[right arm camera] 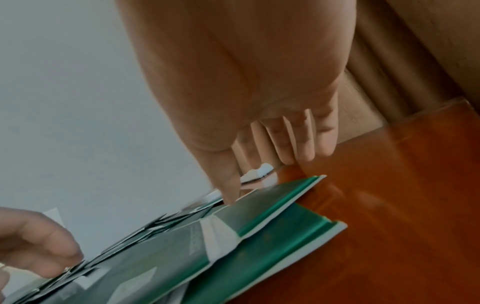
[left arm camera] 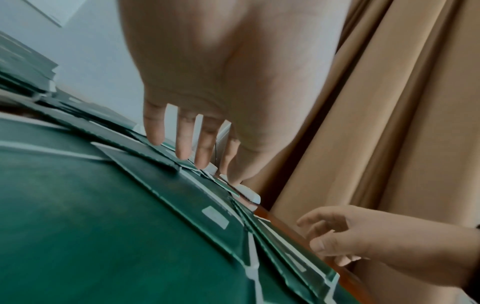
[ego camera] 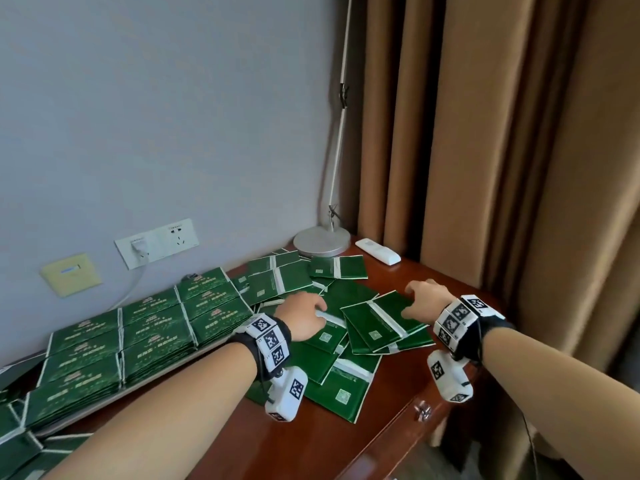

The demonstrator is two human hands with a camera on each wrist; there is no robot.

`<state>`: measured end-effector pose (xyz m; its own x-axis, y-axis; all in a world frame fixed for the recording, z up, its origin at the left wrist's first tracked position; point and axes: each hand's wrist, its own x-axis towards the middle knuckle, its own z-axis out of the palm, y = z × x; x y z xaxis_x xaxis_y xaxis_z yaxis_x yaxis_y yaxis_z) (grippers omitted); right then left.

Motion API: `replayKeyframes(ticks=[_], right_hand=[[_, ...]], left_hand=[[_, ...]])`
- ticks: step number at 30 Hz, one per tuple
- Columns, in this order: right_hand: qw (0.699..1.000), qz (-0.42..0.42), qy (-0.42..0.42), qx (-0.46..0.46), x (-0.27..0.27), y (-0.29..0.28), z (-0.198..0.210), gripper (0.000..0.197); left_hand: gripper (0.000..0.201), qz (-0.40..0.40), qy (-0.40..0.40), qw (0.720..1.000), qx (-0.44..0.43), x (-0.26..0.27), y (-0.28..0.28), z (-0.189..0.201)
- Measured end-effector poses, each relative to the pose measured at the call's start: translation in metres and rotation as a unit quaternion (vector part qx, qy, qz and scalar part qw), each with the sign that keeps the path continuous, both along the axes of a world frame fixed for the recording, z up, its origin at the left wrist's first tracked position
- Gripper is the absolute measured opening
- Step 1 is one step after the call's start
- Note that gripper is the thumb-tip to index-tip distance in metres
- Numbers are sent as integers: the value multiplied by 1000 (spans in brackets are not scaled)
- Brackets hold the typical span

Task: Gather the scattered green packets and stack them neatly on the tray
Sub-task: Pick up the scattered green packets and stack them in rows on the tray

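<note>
Several green packets (ego camera: 332,362) lie scattered and overlapping on the red-brown table (ego camera: 346,445). More of them stand in neat stacks (ego camera: 152,327) on a grey tray (ego camera: 138,385) at the left. My left hand (ego camera: 304,313) reaches over the pile, its straight fingers (left arm camera: 182,148) touching packets (left arm camera: 103,205). My right hand (ego camera: 424,299) is at the pile's right side. Its thumb (right arm camera: 231,191) rests on the far edge of the top packet (right arm camera: 259,207), while its fingers (right arm camera: 303,148) touch the bare wood beyond. Neither hand lifts anything.
A lamp base (ego camera: 322,241) and a white remote (ego camera: 379,251) sit at the table's far end. A tan curtain (ego camera: 485,133) hangs on the right. Wall sockets (ego camera: 156,242) are behind the tray. A drawer knob (ego camera: 424,412) is on the front edge.
</note>
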<state>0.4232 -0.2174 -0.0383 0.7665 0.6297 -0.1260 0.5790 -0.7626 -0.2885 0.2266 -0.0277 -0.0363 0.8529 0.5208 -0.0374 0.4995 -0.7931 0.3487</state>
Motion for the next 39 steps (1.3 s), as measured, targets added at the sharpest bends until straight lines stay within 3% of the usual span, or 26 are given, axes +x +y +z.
replayKeyframes(ticks=[10, 16, 18, 22, 28, 31, 39], right_hand=[[999, -3, 13, -31, 5, 14, -10, 72], [999, -15, 33, 15, 12, 19, -4, 77], [999, -15, 20, 35, 18, 16, -1, 70], [997, -3, 7, 81, 27, 7, 8, 36], [993, 90, -26, 70, 15, 3, 8, 22], [991, 133, 2, 22, 10, 3, 1, 36], [994, 100, 4, -49, 19, 3, -13, 69]], left_hand=[[33, -15, -1, 1000, -5, 8, 6, -4], [34, -30, 2, 1000, -8, 15, 1, -4], [34, -32, 2, 999, -12, 19, -2, -4], [36, -37, 4, 999, -23, 30, -8, -4], [31, -39, 12, 999, -27, 41, -17, -10], [36, -37, 23, 999, -22, 43, -20, -9], [60, -16, 82, 996, 22, 43, -33, -9]])
